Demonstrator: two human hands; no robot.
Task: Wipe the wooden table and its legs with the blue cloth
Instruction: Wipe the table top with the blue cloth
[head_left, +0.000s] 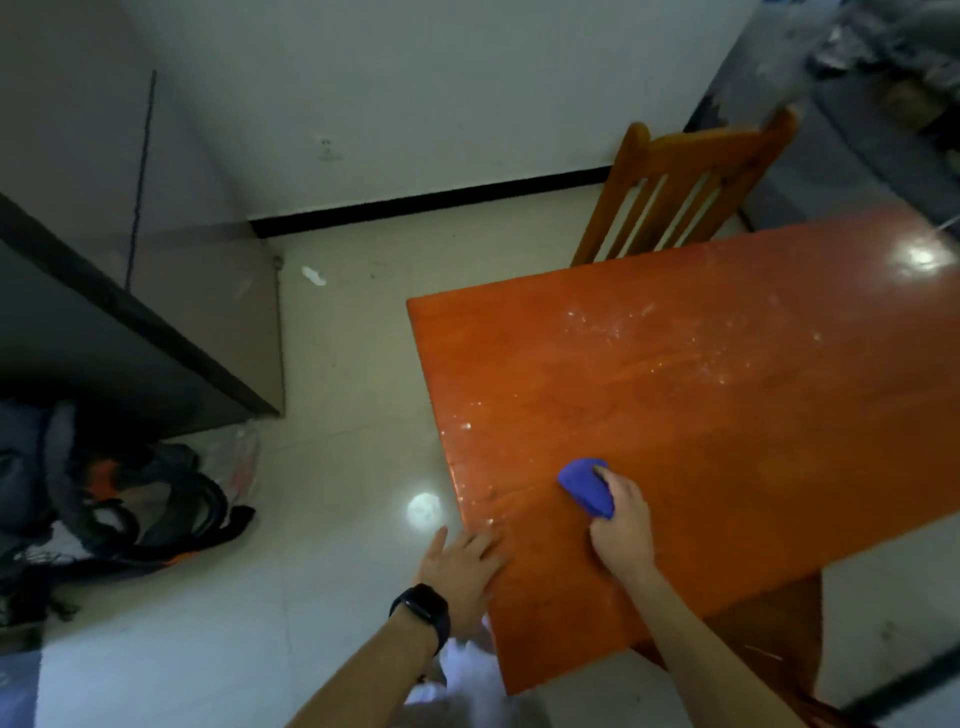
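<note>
The cloth (587, 488) — bunched and blue — was gripped in the curled fingers of the right hand (621, 525) and pressed on the table (727, 415) near its left edge. The left hand (462, 566) was laid flat, fingers straight, on that edge. The cloth was judged soft and light, best held wadded — white specks remained farther along the top.

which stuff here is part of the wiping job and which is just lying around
Part of the job:
blue cloth, gripped by the right hand
wooden table, with white specks on top
left hand, flat on the table's edge

Just lying about:
wooden chair
bags on the floor
cabinet
white scrap on the floor
</note>
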